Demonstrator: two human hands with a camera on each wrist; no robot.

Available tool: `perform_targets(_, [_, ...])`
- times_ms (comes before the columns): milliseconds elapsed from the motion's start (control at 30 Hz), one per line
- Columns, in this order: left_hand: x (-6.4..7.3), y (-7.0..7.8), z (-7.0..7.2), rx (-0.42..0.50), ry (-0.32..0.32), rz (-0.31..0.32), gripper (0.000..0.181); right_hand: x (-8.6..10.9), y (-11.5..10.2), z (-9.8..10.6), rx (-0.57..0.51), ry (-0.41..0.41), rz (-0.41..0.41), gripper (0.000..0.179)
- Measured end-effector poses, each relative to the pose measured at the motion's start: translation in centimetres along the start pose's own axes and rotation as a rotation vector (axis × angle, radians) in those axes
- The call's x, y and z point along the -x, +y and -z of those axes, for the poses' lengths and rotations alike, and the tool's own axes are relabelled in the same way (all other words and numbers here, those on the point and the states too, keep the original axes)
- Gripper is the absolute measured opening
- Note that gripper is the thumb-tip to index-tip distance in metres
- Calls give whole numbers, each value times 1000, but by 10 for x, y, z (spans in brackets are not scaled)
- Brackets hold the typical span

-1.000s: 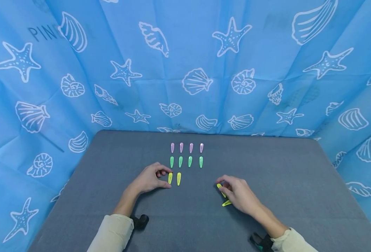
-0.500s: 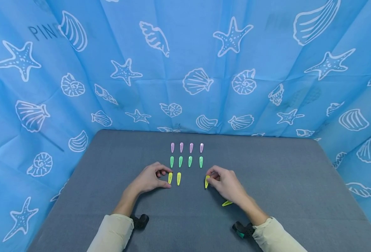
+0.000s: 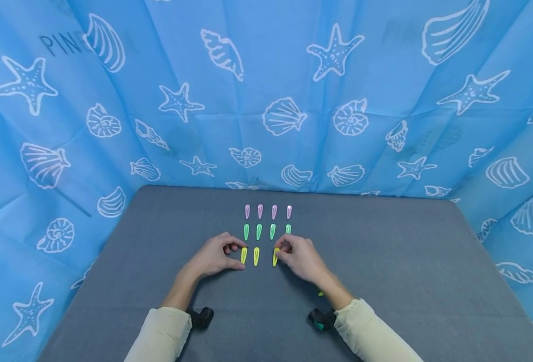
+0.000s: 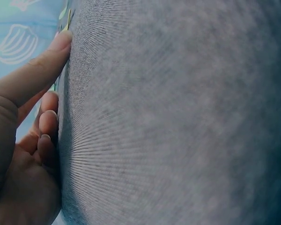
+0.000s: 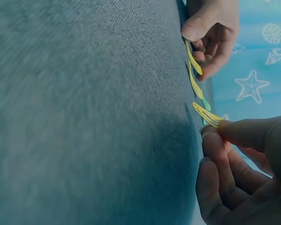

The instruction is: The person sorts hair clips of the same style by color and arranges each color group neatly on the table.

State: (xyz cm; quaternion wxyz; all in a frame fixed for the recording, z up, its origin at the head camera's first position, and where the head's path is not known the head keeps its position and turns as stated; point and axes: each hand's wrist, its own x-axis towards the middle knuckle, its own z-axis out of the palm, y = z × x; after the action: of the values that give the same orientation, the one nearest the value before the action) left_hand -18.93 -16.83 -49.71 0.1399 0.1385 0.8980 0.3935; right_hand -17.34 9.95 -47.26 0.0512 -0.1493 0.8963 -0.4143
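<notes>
My left hand [image 3: 216,256] spans the leftmost yellow snap hair clip [image 3: 244,255] on the grey table, thumb at its near end and index finger at its far end. Just right of it lies a second yellow clip [image 3: 256,256]. Between thumb and fingertips my right hand [image 3: 302,259] pinches a third yellow clip [image 5: 207,115], its free end pointing out past the fingers and close over the cloth. Another yellow clip [image 3: 321,293] is mostly hidden under the right forearm. Behind these run a row of green clips [image 3: 259,232] and one of pink clips [image 3: 260,211].
Grey cloth [image 3: 406,261] covers the table. A blue curtain [image 3: 266,75] with white shells and starfish hangs right behind its far edge. Black wrist cameras [image 3: 200,318] sit at both cuffs, low over the cloth.
My right hand has picked up a yellow clip from the right and carried it left, beside the two yellow clips in the row. The left hand has stayed in place.
</notes>
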Motion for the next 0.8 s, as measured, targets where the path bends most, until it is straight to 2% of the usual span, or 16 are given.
perform_targets(167, [0, -1, 0, -8, 13, 10, 42, -7, -3, -10, 6, -1, -18, 6])
perform_targets(467, [0, 1, 2, 6, 24, 25, 42, -15, -6, -17, 81, 32, -24, 8])
perform_targets(800, [0, 2, 1, 19, 6, 39, 42, -15, -5, -21, 163, 20, -34, 11])
